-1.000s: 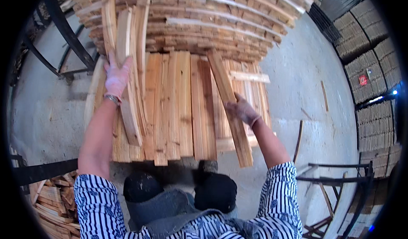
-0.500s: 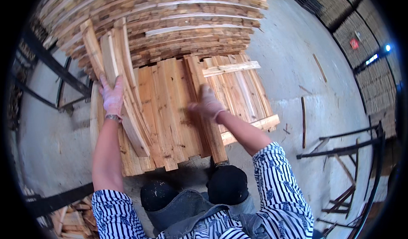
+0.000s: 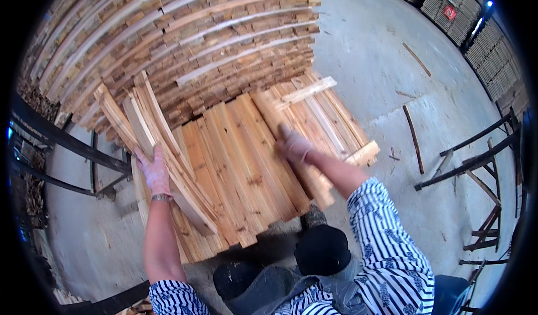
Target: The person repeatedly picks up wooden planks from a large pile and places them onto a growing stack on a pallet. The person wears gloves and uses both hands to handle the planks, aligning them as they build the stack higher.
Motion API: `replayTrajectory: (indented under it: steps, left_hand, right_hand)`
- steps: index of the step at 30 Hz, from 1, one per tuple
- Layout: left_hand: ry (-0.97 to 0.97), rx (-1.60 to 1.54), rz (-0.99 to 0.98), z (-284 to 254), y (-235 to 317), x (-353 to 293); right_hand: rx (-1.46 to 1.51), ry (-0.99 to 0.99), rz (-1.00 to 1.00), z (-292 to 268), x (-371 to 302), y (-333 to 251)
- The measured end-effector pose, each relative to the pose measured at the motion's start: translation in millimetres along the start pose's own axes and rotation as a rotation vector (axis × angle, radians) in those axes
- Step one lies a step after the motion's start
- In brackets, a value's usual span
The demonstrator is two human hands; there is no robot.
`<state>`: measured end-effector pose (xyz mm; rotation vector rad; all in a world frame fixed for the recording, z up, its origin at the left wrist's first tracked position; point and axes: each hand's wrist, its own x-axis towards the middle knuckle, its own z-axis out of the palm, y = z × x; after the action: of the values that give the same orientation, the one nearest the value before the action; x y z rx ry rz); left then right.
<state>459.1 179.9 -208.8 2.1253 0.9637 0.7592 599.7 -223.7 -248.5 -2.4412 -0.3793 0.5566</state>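
My left hand [image 3: 154,172], in a thin pale glove, is closed on loose wooden boards [image 3: 147,121] lying at a slant on the left of a low board layer [image 3: 232,169]. Its thumb and fingers show along the boards' edges. Toward the right side of the layer, my gloved right hand [image 3: 295,146] grips a long wooden board [image 3: 317,185], its fingers partly blurred. A dark gap runs along the left of that board. Beyond it lie more boards [image 3: 322,119], with a crosswise batten [image 3: 308,91] on top at their far end.
A tall stack of boards [image 3: 235,46] rises directly behind the layer. Dark metal frames stand at the left [image 3: 73,138] and right [image 3: 471,161]. Wood strips [image 3: 413,138] lie on the concrete floor at right. My knees [image 3: 322,250] are close to the layer's near edge.
My right hand has shifted the long board rightward, against the boards beside it. The left hand stays on the slanted boards. The whole view has turned somewhat.
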Motion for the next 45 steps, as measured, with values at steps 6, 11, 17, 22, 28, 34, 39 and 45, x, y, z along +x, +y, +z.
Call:
replayTrajectory:
  steps: [6,11,17,22,28,34,39,45]
  left_hand:
    - [0.007,0.098,-0.028,3.4,-6.4,4.1]
    - [-0.037,-0.022,0.094,10.8,-33.2,6.8]
    - [0.045,0.145,0.086,32.6,-53.8,14.4]
    - [0.018,-0.071,-0.096,-7.6,5.7,-7.5]
    - [-0.028,-0.872,-0.314,-34.2,-32.5,8.7]
    - [0.023,-1.038,-0.335,-39.4,31.7,-54.9]
    - [-0.029,-1.009,0.091,-82.1,109.8,-73.3]
    - [-0.230,-0.825,0.216,-95.4,115.6,-100.2]
  right_hand:
    - [-0.086,0.162,-0.021,-0.5,18.6,24.0]
    - [-0.039,0.121,0.014,-31.9,49.6,88.2]
    - [-0.363,0.002,0.036,6.3,42.4,24.6]
    - [0.257,-0.224,-0.326,75.4,54.1,-146.2]
    - [0.639,-0.051,-0.410,149.6,14.2,-290.4]
    - [0.387,0.098,-0.360,134.9,-36.1,-265.1]
    - [0.651,0.113,-0.567,75.7,-57.3,-267.2]
    - [0.511,0.166,-0.744,52.9,-96.0,-216.8]
